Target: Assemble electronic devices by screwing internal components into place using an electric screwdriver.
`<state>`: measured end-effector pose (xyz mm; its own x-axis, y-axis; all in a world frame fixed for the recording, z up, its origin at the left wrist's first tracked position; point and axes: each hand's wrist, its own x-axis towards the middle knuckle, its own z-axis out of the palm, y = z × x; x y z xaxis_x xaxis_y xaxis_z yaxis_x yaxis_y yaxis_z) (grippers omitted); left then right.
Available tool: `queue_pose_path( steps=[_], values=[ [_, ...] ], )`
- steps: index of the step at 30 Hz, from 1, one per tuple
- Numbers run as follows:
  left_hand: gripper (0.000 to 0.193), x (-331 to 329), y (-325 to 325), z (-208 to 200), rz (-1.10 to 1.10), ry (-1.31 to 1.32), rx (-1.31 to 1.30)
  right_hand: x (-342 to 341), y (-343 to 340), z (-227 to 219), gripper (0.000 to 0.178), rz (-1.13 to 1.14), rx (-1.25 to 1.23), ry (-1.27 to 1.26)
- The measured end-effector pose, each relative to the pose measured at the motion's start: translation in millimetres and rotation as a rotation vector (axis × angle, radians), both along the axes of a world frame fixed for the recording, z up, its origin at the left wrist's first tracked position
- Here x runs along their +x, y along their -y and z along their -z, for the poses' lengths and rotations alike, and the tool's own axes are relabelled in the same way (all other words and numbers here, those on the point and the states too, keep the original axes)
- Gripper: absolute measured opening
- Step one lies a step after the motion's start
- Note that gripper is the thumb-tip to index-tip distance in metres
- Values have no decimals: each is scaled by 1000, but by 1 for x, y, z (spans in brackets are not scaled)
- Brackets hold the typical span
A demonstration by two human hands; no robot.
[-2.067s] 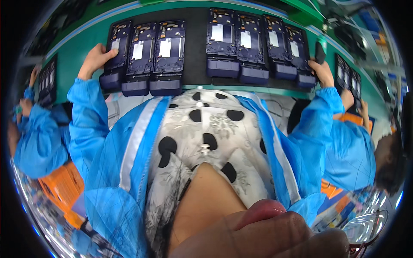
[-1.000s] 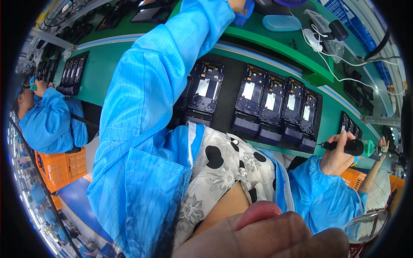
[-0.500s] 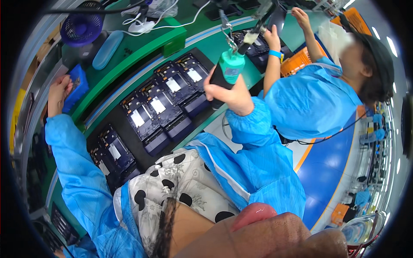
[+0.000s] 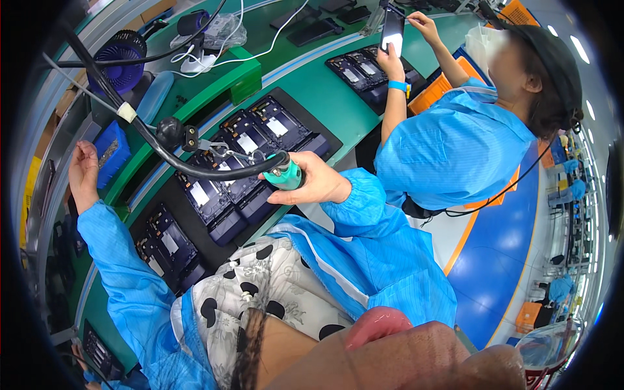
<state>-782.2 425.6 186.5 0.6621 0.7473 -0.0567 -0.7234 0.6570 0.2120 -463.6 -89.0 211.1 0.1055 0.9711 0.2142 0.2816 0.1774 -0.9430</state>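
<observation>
My right hand (image 4: pixel 320 179) is wrapped round a teal electric screwdriver (image 4: pixel 285 175), held over the near side of the row of opened dark device housings (image 4: pixel 242 207). A metal chain and a thick black cable lead to its top; its tip is hidden. At the far left my left hand (image 4: pixel 83 170) is beside a blue tray (image 4: pixel 116 166) of small metal parts, probably screws. Its fingers are bent together, and whatever they may hold is too small to make out. White rectangles show inside several housings, which lie on a black mat (image 4: pixel 190 235).
A green ledge (image 4: pixel 188 107) runs behind the housings, with a purple fan (image 4: pixel 120 64) and a light-blue case (image 4: pixel 156 94) beyond it. The black cable (image 4: pixel 153 144) crosses above the bench. On the right, a co-worker (image 4: pixel 455 146) in blue holds a dark device (image 4: pixel 392 32).
My right hand has brought the screwdriver left and nearer, tilting its top toward me. My left hand has drawn slightly back from the tray. The co-worker has shifted a little left.
</observation>
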Motion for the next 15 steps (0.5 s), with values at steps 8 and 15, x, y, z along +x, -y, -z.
queue_pose_path(
  steps=[8, 15],
  values=[
    [5, -11, 17, 15, -23, -39, 23, -15, -1, 11, 38, 67, 16, -353],
    [10, 30, 111, -4, -38, -328, 176, -15, 12, 7, 33, 77, -26, -271]
  ],
)
